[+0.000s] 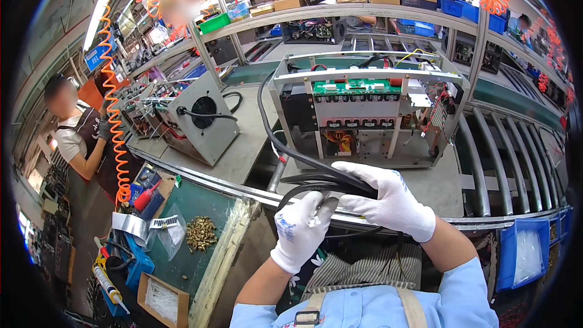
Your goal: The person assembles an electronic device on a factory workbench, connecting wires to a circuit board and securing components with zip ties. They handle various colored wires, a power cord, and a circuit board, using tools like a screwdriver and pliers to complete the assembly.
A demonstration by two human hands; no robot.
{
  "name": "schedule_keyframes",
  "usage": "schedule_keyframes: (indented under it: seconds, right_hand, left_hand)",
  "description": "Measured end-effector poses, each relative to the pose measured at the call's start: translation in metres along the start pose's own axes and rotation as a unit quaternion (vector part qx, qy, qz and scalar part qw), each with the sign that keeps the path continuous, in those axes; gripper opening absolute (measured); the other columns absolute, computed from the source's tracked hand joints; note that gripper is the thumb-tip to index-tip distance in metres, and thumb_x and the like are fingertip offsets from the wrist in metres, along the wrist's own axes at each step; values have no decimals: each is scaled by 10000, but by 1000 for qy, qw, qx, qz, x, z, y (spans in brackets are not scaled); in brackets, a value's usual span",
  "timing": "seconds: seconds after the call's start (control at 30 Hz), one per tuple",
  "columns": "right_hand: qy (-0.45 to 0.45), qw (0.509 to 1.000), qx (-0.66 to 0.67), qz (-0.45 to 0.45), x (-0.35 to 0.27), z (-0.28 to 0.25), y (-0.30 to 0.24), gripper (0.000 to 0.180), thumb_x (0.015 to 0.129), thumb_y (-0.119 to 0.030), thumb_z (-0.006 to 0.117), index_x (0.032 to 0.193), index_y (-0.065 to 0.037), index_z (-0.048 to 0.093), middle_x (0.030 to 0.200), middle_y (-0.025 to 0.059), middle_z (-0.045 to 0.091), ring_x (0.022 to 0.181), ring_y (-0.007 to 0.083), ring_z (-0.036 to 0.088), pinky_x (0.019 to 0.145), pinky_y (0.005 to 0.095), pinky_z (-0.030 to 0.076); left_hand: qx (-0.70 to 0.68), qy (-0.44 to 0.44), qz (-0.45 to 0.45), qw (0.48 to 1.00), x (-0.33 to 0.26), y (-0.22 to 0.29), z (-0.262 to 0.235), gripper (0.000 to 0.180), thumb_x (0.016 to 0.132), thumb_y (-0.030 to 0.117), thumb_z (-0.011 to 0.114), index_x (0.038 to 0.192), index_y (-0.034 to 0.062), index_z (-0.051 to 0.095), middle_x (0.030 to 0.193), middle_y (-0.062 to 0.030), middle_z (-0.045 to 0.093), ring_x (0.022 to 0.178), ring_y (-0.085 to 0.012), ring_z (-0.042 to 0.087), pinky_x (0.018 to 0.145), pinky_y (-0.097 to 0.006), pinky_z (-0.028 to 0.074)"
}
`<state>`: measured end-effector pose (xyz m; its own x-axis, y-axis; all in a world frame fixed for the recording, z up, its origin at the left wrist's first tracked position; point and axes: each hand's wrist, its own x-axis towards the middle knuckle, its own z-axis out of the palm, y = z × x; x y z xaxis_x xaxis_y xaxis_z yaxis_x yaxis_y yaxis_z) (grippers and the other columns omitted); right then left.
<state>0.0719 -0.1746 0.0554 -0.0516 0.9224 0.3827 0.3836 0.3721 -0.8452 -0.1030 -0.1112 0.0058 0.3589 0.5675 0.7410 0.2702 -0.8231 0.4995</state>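
Both my hands wear white gloves and meet at a coiled black cable (310, 177) in front of me. My right hand (388, 197) wraps round the bundled loops from the right. Close beside it, my left hand (305, 225) is closed at the lower side of the loops, its fingertips pinched on the cable. One length of cable runs up from the coil to the left side of an open metal machine chassis (364, 123). Inside the chassis are a green circuit board (355, 88), dark components and coloured wires.
A second chassis (209, 121) with a fan stands left. The side bench (209, 206) bears brass fittings (201, 234), a caulking gun (109, 279) and a box of white ties (163, 297). Rollers (504, 161) and a blue bin (523, 255) lie right. A co-worker (82, 133) stands far left.
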Motion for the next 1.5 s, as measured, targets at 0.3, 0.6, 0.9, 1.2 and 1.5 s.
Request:
schedule_keyframes:
  seconds: [0.3,0.6,0.9,1.2,1.5]
  right_hand:
    - [-1,999,-39,-22,0,0,3,667,833,-66,725,1411,8,401,1226,170,621,1096,198,612,948,311,468]
    - [18,998,-8,-63,0,2,6,600,872,-73,689,1405,-9,422,1198,161,634,1056,185,629,906,309,485]
    - [24,964,237,116,-2,1,-15,376,983,-139,529,1348,-47,539,889,-30,640,518,-8,409,450,168,348]
    - [41,976,191,97,0,6,-8,374,967,-92,542,1340,-58,554,825,-57,623,530,-8,425,469,185,383]
    - [30,972,198,122,-3,2,-10,394,975,-89,533,1368,-70,530,777,-57,597,517,-5,414,461,187,369]
  left_hand:
    - [-43,29,17,999,4,-1,9,96,794,29,694,886,31,664,752,-134,669,652,-284,662,595,-340,517]
    - [-368,56,-136,918,-1,9,5,138,869,-24,668,1005,-43,653,908,-114,703,791,-151,686,722,-260,549]
    - [-548,-113,-270,784,28,10,-29,232,906,5,582,1108,-107,604,921,-193,706,853,-228,702,747,-270,552]
    - [-431,-123,-269,852,34,4,-27,126,899,57,629,901,-57,682,764,-120,696,635,-150,654,615,-244,525]
    - [-405,-176,-248,862,40,10,-32,110,894,87,667,872,-19,692,711,-30,660,640,-58,581,604,-200,456]
